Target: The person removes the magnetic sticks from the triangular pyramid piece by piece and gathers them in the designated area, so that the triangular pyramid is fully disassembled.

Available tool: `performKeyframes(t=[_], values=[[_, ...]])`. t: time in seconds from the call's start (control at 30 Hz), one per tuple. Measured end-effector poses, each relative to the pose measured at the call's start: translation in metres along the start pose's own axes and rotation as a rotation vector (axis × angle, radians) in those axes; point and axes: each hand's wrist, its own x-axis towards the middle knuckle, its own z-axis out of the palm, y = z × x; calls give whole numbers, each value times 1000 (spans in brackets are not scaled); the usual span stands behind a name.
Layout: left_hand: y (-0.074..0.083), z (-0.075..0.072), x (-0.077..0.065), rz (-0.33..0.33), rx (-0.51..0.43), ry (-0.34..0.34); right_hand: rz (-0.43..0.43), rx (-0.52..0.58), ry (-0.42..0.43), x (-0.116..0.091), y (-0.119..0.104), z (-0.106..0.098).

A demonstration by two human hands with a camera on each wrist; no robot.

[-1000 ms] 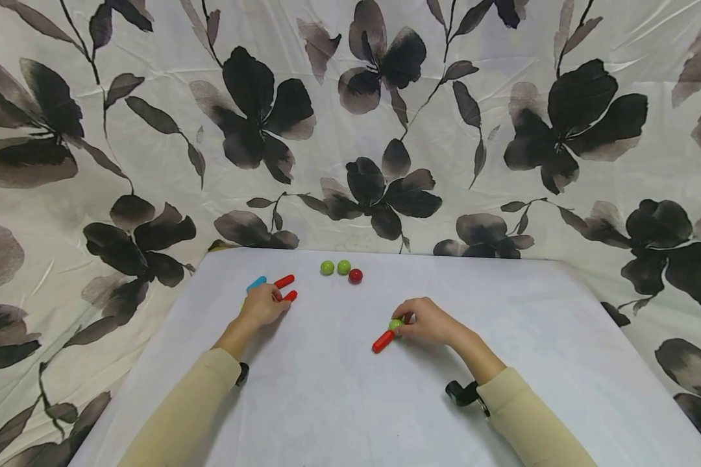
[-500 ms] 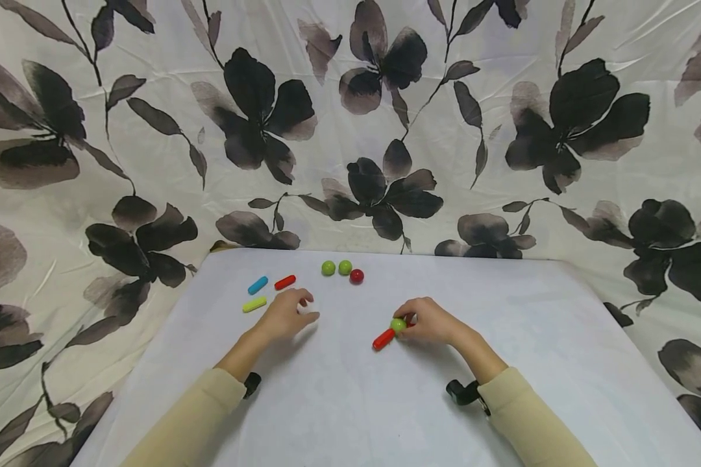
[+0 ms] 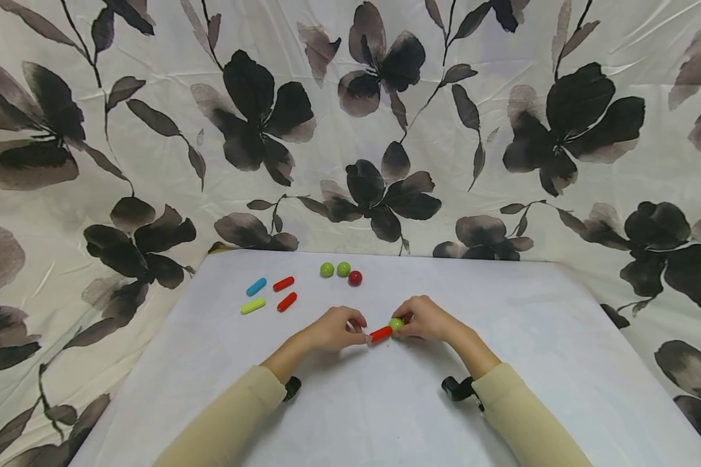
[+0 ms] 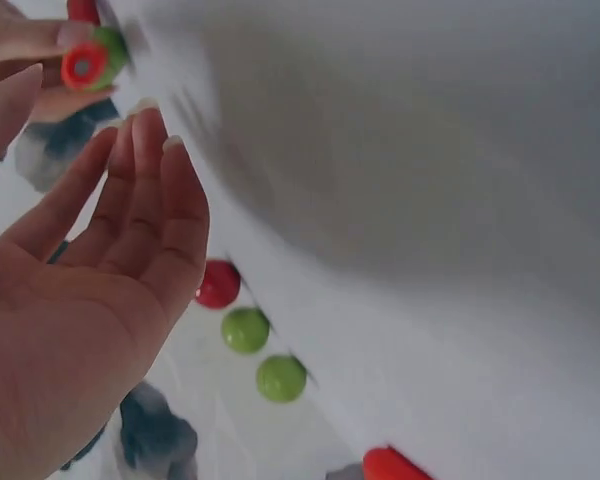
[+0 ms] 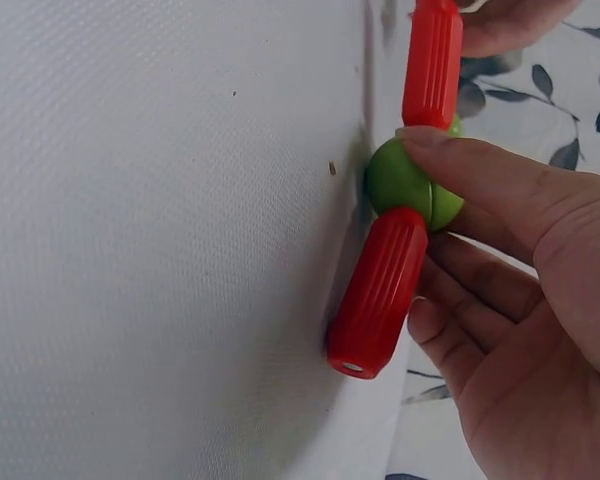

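Note:
My right hand [image 3: 426,321] pinches a green ball [image 5: 398,180] between thumb and fingers at the table's middle. Two ribbed red rods join the ball: one rod [image 3: 381,333] points left toward my left hand, the other rod [image 5: 378,295] extends on the opposite side, mostly hidden by my right hand in the head view. The left rod's end shows a grey disc in the left wrist view. My left hand [image 3: 335,329] is beside that end, fingers loosely bent and thumb apart from them [image 4: 100,290]. Whether its thumb touches the rod I cannot tell.
On the white table [image 3: 339,415], a blue rod [image 3: 256,287], a yellow-green rod [image 3: 253,305] and two red rods [image 3: 287,302] lie at the back left. Two green balls [image 3: 343,269] and a red ball [image 3: 355,278] rest near the far edge. Behind hangs a flowered cloth [image 3: 479,130].
My left hand has left the loose red rod at the back left and moved right, to the joined rod's end. That joined rod now points more directly left. The right hand stays nearly in place.

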Motion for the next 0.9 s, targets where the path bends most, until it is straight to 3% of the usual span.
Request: performKeyframes(t=[0.43, 0.63, 0.9], values=[[1, 9, 15, -47, -25, 2, 29, 10, -2, 4, -2, 2], [3, 10, 17, -57, -23, 6, 63, 19, -3, 4, -3, 1], [3, 12, 19, -51, 14, 28, 46, 11, 10, 4, -1, 4]])
